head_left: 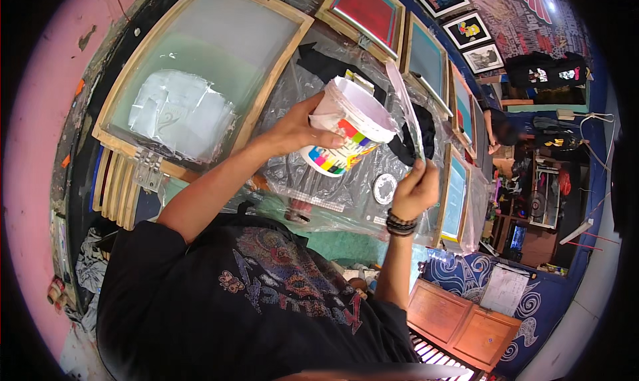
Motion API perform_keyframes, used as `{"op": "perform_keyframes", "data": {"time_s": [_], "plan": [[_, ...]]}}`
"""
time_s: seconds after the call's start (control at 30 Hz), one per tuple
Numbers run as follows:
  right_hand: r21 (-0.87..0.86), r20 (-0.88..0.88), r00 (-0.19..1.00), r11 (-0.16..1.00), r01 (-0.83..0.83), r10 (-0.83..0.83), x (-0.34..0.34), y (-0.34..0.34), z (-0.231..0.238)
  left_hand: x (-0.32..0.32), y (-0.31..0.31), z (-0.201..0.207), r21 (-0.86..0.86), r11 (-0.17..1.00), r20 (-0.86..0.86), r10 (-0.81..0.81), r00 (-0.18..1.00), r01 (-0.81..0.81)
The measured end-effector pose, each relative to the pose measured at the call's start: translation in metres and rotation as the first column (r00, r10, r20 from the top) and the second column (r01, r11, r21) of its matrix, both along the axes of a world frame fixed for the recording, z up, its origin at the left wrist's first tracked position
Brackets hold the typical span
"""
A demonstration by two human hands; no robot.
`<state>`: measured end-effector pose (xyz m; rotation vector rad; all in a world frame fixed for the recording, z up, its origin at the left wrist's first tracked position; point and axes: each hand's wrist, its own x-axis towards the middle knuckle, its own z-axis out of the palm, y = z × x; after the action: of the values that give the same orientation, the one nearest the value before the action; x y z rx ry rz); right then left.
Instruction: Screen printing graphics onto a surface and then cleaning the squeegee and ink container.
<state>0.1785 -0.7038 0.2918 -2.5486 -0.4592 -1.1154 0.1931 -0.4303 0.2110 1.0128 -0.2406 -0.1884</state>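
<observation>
My left hand grips a white plastic ink tub by its side, with the thumb across the colourful label. The tub is tilted, its mouth turned up and to the right, and whitish ink smears its rim. To the right of it, my right hand is closed round the lower end of a long, thin, ink-coated spatula. The spatula stands nearly upright beside the tub, apart from its mouth. On the left is a wooden-framed printing screen with white ink spread over its mesh.
Clear plastic sheeting covers the table, with black cloth behind the tub. Further screens, one red and one blue-grey, line the far side. Wooden frames are stacked at left. Another person is at the far right.
</observation>
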Motion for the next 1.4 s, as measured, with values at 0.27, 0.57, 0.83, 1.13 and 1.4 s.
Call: {"op": "perform_keyframes", "data": {"time_s": [0.27, 0.57, 0.83, 1.13, 1.4], "plan": [[0.163, 0.055, 0.996, 0.984, 0.066, -0.076, 0.009, 0.039, -0.032, 0.001, -0.010, 0.026, 0.051, 0.997, -0.004, 0.051, 0.999, -0.051], [-0.115, 0.160, 0.985, 0.992, -0.045, 0.063, 0.002, 0.015, -0.046, 0.005, 0.000, 0.008, -0.011, 0.990, -0.006, 0.140, 0.990, -0.140], [-0.248, 0.121, 0.969, 0.952, -0.179, 0.214, -0.011, -0.032, -0.038, 0.006, 0.013, 0.006, 0.001, 0.992, -0.049, 0.128, 0.991, -0.128], [-0.291, 0.003, 0.954, 0.913, -0.285, 0.299, -0.008, -0.070, -0.012, 0.006, 0.017, 0.001, 0.076, 0.982, 0.001, 0.172, 0.985, -0.172], [-0.341, 0.055, 0.954, 0.903, -0.260, 0.295, -0.003, -0.087, -0.001, 0.009, 0.016, -0.005, 0.002, 0.986, -0.029, 0.169, 0.985, -0.169]]}}
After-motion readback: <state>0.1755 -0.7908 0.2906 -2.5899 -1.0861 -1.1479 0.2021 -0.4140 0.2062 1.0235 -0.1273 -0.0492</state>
